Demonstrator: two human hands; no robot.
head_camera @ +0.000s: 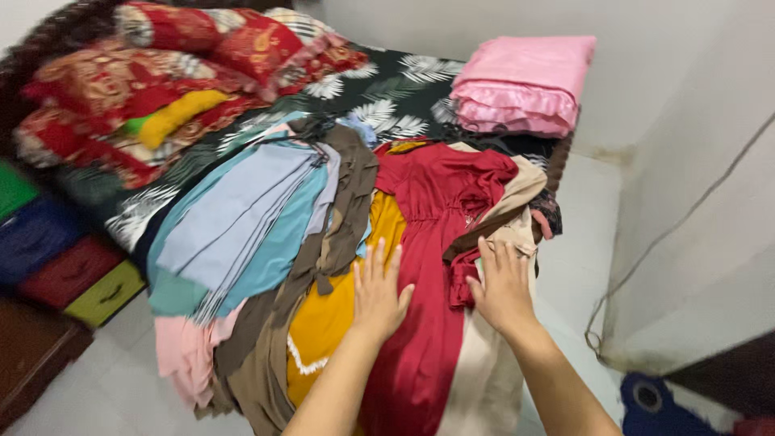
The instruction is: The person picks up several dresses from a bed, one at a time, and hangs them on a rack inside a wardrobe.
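Fingers point(373, 257) of my left hand point(378, 295) lie spread apart and flat, clamped on nothing, pressing down where a mustard yellow garment point(331, 315) meets a long red dress point(432, 266) at the lower centre of the frame. My right hand point(502, 287) rests palm down just to the right of it, fingers point(494, 257) loosely apart and gripping nothing, on a beige garment point(484, 379) and touching the folded edge of the red dress.

I see the red dress stretching from the middle of the frame down to the bottom edge, lying on top of a heap of clothes that hangs over the side of a bed. Left of the yellow garment runs a brown garment point(343, 210), and further left lie pale blue and teal clothes point(242, 218), with a pink piece point(186, 347) hanging below them at the lower left.

A bed sheet point(395, 89), dark with white leaf prints, shows in the upper centre. Red patterned bedding point(161, 73) is piled at the upper left, with a yellow cloth point(182, 113) tucked into it. A folded pink blanket point(525, 81) sits at the upper right. Coloured drawers point(73, 270) in green, blue, red and yellow-green stand along the left edge. A thin cable point(678, 226) runs down the white wall on the right.
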